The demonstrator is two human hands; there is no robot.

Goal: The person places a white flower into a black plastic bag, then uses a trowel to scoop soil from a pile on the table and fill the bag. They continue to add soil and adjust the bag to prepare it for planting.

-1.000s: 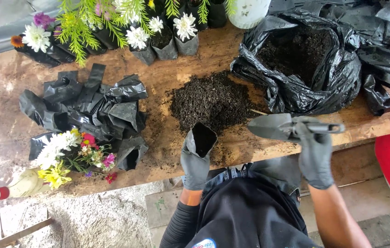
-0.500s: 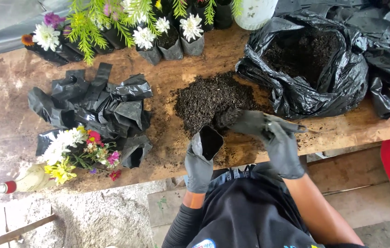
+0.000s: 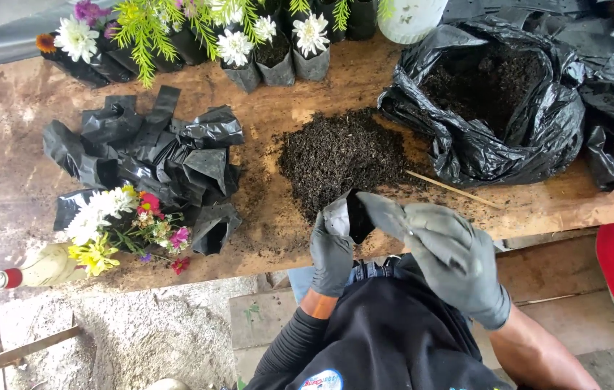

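My left hand (image 3: 332, 253), gloved, is clamped around the lower side of a small black bag (image 3: 350, 215), holding it upright with its mouth open. My right hand (image 3: 444, 253), also gloved, sits just right of the bag, fingers (image 3: 383, 211) together and tipped over its mouth; can't tell if it holds anything. The soil pile (image 3: 343, 155) lies just beyond both hands on the bench (image 3: 538, 206). A big soil sack (image 3: 495, 101) sits beyond my right hand. Empty bags (image 3: 148, 155) and loose flowers (image 3: 122, 227) are well left of my left hand.
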